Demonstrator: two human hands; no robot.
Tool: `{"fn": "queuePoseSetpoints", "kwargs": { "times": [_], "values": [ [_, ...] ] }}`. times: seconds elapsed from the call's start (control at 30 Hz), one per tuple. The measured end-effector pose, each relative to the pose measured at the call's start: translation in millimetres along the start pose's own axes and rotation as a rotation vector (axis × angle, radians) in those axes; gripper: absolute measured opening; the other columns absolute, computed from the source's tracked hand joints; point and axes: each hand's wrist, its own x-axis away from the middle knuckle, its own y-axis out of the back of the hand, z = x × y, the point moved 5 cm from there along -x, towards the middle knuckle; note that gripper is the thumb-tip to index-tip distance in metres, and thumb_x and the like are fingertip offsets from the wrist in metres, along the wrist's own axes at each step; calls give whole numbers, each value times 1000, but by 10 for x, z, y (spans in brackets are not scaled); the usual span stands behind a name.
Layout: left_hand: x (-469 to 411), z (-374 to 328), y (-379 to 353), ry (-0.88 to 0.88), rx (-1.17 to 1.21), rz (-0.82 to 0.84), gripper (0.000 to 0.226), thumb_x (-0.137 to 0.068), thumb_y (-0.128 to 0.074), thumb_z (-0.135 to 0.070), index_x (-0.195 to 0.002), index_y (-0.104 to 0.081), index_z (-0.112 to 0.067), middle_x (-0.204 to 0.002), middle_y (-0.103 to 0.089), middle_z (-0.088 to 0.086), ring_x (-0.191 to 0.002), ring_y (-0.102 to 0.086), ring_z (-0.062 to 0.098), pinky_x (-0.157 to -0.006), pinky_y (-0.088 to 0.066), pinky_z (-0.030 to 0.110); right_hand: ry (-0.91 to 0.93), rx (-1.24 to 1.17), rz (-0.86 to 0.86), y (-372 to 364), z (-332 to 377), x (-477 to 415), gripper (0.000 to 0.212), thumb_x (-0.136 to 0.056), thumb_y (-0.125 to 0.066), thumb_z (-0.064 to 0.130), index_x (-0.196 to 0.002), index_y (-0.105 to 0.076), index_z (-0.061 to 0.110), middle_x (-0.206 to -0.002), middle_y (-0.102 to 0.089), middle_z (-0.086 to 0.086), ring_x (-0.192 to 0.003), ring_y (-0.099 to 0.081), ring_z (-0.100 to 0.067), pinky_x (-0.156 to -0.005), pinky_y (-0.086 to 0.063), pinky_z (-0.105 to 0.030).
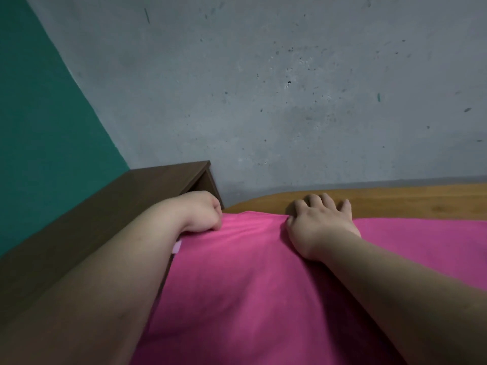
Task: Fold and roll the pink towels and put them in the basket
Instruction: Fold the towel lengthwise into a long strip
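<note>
A large pink towel [250,280] lies spread over the wooden table [395,201] and fills the lower middle of the view. My left hand [203,212] is at the towel's far left corner, fingers curled down around the edge of the cloth. My right hand [319,222] lies at the towel's far edge, thumb pinching the cloth, fingers spread onto the bare wood beyond it. A small pale label [176,246] shows at the towel's left edge beside my left forearm. No basket is in view.
A dark brown wooden shelf or ledge [118,201] runs along the left, against a teal wall [39,114]. A grey concrete wall [290,88] stands right behind the table's far edge. Bare wood shows at the table's far right.
</note>
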Motion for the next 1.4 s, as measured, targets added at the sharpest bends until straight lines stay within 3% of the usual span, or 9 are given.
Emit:
{"fn": "queuePoseSetpoints", "kwargs": {
  "times": [0.27, 0.4, 0.57, 0.7, 0.8, 1.0, 1.1, 1.23, 1.4],
  "values": [
    [12, 244, -93, 77, 326, -171, 36, -94, -43, -4, -99, -77, -16, -103, -66, -2, -100, -62, 19, -85, -51, 30, 6, 4, -10, 6, 1, 3, 57, -94, -17, 51, -137, -48, 33, -145, -42, -3, -143, -25, -27, -116, -12, -64],
    [94, 447, -196, 151, 572, -182, 46, -87, -39, 9, -93, -75, -18, -99, -70, 6, -82, -64, 18, -54, -49, 19, 2, 9, -14, 13, 0, 9, 57, -93, -17, 51, -137, -48, 31, -145, -43, -3, -143, -26, -27, -116, -13, -63],
    [61, 591, -362, 113, 907, -62, 59, -81, -37, 25, -97, -75, -16, -106, -70, 18, -82, -67, 28, -64, -53, 31, 2, 6, -13, 19, 2, 20, 57, -93, -17, 51, -136, -49, 32, -145, -43, -3, -142, -26, -27, -116, -13, -63],
    [16, 615, -338, -11, 771, 17, 53, -84, -55, 24, -111, -71, -19, -109, -70, 9, -90, -69, 19, -68, -56, 28, 3, 7, -14, 26, 6, 36, 56, -94, -17, 51, -136, -49, 33, -144, -43, -2, -142, -27, -26, -117, -13, -62],
    [21, 641, -310, -8, 684, -9, 49, -83, -65, 18, -113, -70, -20, -98, -71, 4, -81, -70, 12, -67, -55, 22, 1, 7, -10, 31, 10, 35, 56, -94, -17, 51, -137, -49, 33, -145, -43, -2, -142, -27, -27, -117, -13, -63],
    [42, 715, -281, 15, 675, -208, 11, -82, -81, -9, -91, -75, -8, -81, -70, 6, -65, -64, 9, -61, -54, 19, 3, 4, -11, 32, 8, 44, 55, -94, -17, 50, -136, -49, 34, -144, -43, -2, -142, -27, -26, -117, -13, -62],
    [61, 757, -259, 22, 615, -290, 12, -86, -79, -21, -82, -75, -11, -68, -68, 1, -58, -60, 5, -64, -50, 25, 2, 8, -14, 36, 11, 46, 55, -94, -18, 51, -137, -49, 34, -144, -43, -2, -141, -28, -26, -117, -13, -62],
    [82, 735, -204, -4, 622, -387, 17, -95, -68, -15, -80, -74, -8, -66, -70, 2, -53, -59, 4, -62, -48, 22, 1, 8, -10, 38, 15, 44, 56, -94, -17, 51, -136, -49, 34, -144, -44, -1, -141, -28, -25, -117, -14, -62],
    [128, 675, -210, -27, 741, -327, 18, -96, -62, -12, -81, -66, -5, -65, -60, 2, -59, -53, 13, -50, -43, 21, 1, 13, -18, 34, 14, 46, 57, -93, -17, 51, -135, -50, 34, -144, -44, -1, -141, -29, -25, -116, -16, -62]
  ]
}}
